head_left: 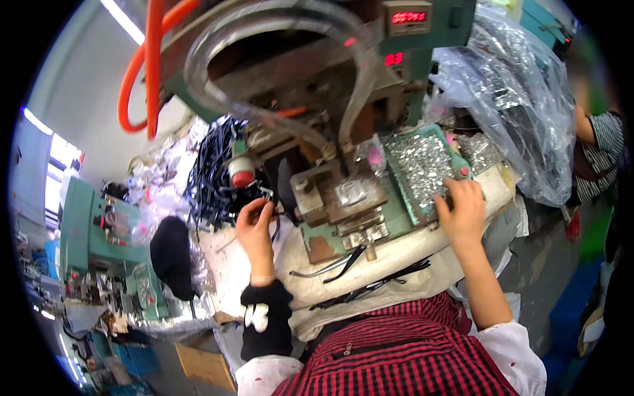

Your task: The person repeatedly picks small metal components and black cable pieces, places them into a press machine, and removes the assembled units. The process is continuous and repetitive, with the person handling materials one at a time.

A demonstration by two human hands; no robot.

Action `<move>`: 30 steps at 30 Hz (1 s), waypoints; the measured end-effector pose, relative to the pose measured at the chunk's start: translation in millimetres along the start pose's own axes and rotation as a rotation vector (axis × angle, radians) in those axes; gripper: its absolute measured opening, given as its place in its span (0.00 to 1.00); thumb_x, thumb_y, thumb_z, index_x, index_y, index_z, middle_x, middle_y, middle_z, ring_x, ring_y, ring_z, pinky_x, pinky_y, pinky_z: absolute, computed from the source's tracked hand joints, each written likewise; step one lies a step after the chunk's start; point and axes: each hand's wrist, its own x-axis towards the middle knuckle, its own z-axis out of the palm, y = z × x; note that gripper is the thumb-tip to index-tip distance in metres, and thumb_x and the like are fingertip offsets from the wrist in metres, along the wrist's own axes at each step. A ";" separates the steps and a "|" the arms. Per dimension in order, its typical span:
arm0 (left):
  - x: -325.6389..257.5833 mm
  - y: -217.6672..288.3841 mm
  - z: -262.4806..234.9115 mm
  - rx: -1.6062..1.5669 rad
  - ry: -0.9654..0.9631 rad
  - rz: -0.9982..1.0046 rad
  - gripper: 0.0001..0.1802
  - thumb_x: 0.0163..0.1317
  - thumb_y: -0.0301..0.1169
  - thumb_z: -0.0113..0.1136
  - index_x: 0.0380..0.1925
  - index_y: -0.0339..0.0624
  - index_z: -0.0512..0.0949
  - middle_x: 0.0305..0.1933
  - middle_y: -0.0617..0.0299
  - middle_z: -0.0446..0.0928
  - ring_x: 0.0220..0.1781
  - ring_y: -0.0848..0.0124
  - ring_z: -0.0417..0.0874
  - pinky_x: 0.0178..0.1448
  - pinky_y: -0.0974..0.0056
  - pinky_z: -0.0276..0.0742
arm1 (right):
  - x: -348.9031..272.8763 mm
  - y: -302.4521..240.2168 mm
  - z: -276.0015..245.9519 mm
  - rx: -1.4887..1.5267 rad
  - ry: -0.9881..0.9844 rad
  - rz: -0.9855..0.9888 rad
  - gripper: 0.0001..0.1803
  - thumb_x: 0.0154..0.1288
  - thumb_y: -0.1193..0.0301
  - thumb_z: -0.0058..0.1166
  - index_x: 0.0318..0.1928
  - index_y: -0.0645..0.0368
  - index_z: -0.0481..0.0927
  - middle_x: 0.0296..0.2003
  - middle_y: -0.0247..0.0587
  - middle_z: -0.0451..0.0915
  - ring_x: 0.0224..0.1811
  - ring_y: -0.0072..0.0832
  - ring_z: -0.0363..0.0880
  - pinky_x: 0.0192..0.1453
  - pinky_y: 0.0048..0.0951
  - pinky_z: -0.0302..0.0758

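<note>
A worn green press (343,211) stands between the grip of the left hand (256,228) and that of the right hand (462,211). Above both grips, orange hoses (148,66) and a clear tube (277,23) loop beside red number displays (408,16). A clear plastic bag (522,99) bulges up and right of the right grip. A second green machine (92,231) stands well left of the left grip. Nearer to that grip sits a dark rounded thing (170,254), perhaps a cap.

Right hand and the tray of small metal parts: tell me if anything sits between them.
Nothing visible does. The right hand already rests on the near edge of the green tray, fingers at the shiny metal parts.
</note>
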 end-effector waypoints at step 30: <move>-94.5 121.4 63.1 0.161 -0.620 0.914 0.15 0.47 0.22 0.66 0.39 0.40 0.82 0.45 0.53 0.87 0.35 0.59 0.88 0.38 0.59 0.80 | 50.5 10.1 8.6 0.486 0.206 0.303 0.09 0.61 0.76 0.60 0.42 0.62 0.83 0.39 0.42 0.83 0.42 0.32 0.80 0.46 0.31 0.76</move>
